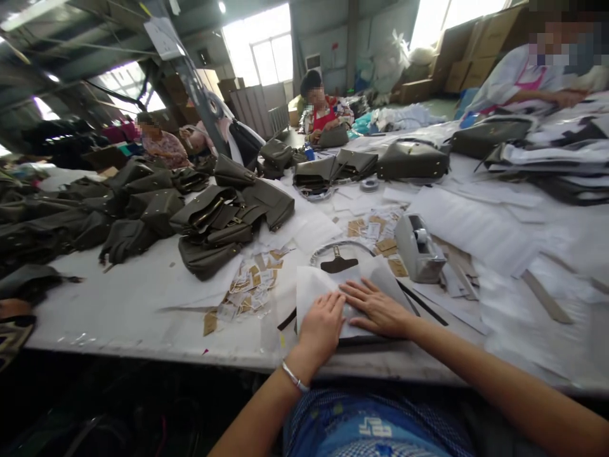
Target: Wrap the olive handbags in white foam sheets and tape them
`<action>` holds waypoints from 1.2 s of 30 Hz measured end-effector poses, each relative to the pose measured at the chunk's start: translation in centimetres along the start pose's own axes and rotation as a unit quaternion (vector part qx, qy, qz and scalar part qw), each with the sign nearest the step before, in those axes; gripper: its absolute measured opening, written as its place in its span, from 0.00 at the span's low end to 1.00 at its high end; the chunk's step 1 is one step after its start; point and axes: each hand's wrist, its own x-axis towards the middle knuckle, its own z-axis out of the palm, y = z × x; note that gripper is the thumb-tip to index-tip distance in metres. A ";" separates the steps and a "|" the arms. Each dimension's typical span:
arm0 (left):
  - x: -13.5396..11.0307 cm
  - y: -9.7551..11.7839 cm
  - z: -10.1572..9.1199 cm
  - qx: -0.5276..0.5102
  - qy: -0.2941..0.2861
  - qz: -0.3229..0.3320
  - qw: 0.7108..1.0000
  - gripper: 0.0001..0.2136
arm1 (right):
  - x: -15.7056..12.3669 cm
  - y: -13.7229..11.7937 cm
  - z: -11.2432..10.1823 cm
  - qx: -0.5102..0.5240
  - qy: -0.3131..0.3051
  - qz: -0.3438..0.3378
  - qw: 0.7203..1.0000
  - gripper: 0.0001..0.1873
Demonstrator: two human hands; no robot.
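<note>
My left hand [323,324] lies flat on a white wrapping sheet [308,289], fingers stretched out. Beside it my right hand [378,309], fingers spread, presses on the same sheet, and the fingertips of both nearly meet. The sheet covers most of a dark handbag at the table's front edge. Past the sheet's far side show the bag's dark strap tab [339,264] with a metal buckle and a curved, wrapped handle [318,252]. Dark strap ends stick out on both sides. How the rest of the bag lies underneath is hidden.
A grey tape dispenser [419,254] stands right of the bag. Paper tags [252,282] lie scattered at left. Olive handbags [214,228] are piled at left and behind. White foam sheets [469,225] cover the right side. Several people sit around the table [118,311].
</note>
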 end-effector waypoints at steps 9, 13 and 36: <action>-1.9 -2.9 3.2 0.020 -0.007 0.012 1.000 0.20 | -1.6 0.0 -0.6 0.031 0.136 -0.022 0.990 0.22; -1.8 -2.8 3.4 0.013 -0.010 0.013 1.000 0.20 | -1.9 -0.1 -0.7 0.040 0.135 -0.061 0.988 0.15; -1.9 -2.9 3.8 0.002 -0.006 0.008 1.000 0.20 | -1.2 -0.4 -1.1 0.021 0.069 -0.076 0.994 0.11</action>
